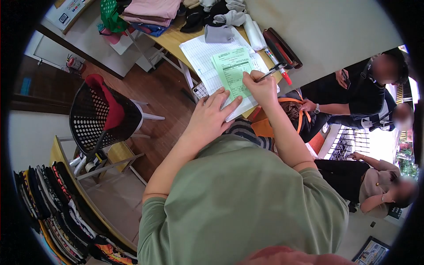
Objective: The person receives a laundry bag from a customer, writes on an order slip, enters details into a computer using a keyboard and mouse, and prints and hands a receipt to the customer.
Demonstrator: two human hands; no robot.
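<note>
My right hand (261, 87) is closed round a dark pen (270, 72), its tip side over a green printed form (232, 70). My left hand (213, 112) lies flat with fingers spread across the form's lower edge. Beneath the form are white lined sheets (197, 54), on a wooden table (171, 40). A folded grey cloth (218, 34) rests on the top of the sheets. To the right of the papers lie a red-capped marker (286, 77) and a dark red case (282, 48).
Folded clothes (152, 9) and socks (229, 17) are piled at the table's back. A black chair (99, 117) with a red cloth stands left. Clothes hang on a rack (66, 212) at lower left. Several people (353, 97) are at the right.
</note>
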